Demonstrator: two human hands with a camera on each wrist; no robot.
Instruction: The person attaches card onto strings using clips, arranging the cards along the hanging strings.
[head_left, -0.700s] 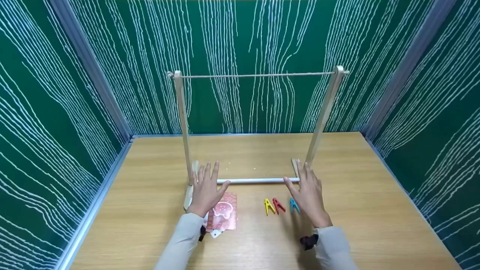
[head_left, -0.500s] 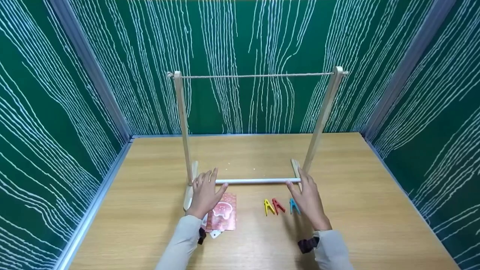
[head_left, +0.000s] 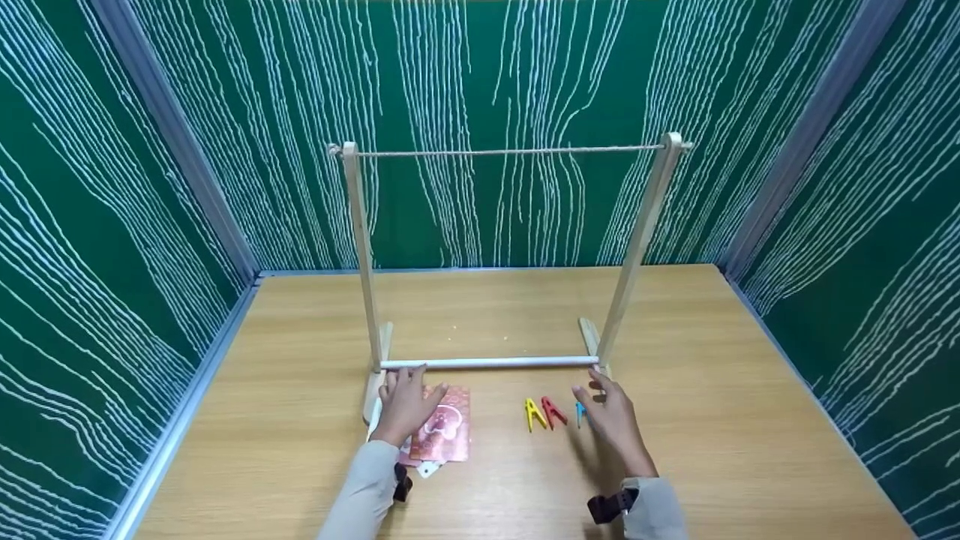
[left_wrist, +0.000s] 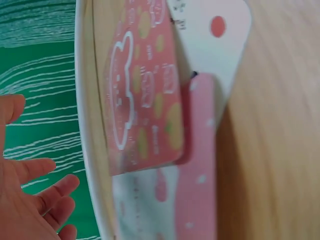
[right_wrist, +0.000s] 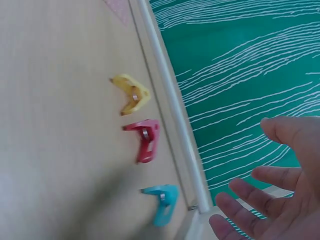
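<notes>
My left hand [head_left: 409, 409] hovers with loosely bent fingers over a small stack of cards, fingertips close to the left end of a white rod. The top pink-red card [head_left: 448, 429] has a white outlined shape; in the left wrist view a white card with a red dot [left_wrist: 217, 30] and a paler pink card [left_wrist: 202, 145] stick out from beneath it. Nothing is in my right hand [head_left: 616, 426], whose relaxed fingers hang near the rod's right end. Beside it lie a yellow clothespin [head_left: 535, 414], a red clothespin [head_left: 553, 412] and a blue clothespin [head_left: 580, 413], partly covered by the thumb.
A wooden stand with a left post [head_left: 362, 255] and a right post [head_left: 637, 251] rises mid-table. String [head_left: 510, 151] runs between the post tops, and the white rod [head_left: 491, 363] joins their bases. Green walls with white lines surround the wooden table [head_left: 750, 420].
Both hands have drawn back from the posts toward the front, and their fingers have gone from spread and straight to bent. The cards, clothespins and stand stay in place.
</notes>
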